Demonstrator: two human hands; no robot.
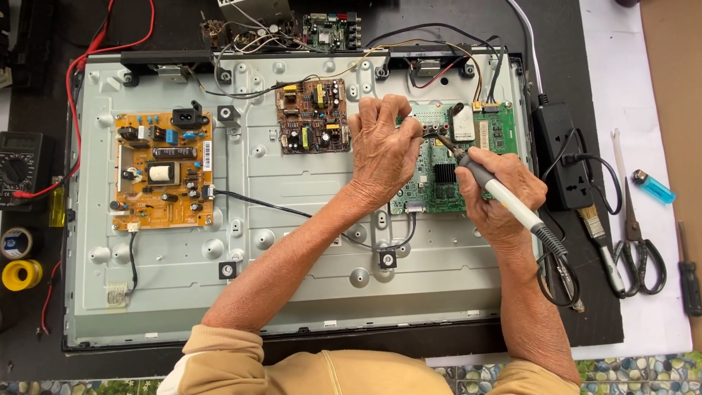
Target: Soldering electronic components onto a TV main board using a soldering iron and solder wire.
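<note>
I am soldering on the green circuit board (439,183), which sits on the metal back panel (292,241) to the right of the small brown board (313,115). My right hand (504,197) grips the soldering iron (497,192), its tip near the board's upper edge, while my left hand (384,150) rests clenched on the board's left side, seemingly pinching something thin. Next, I judge, comes a steady, brief touch on the joint.

The bench (44,358) carries a dark mat and, at right, a white sheet (643,88). A grey metal chassis (292,241) lies at centre. A multimeter (20,167) and tape rolls (20,260) lie left; a power strip (561,153), brush (601,234), scissors (635,227) and blue lighter (653,186) lie right.
</note>
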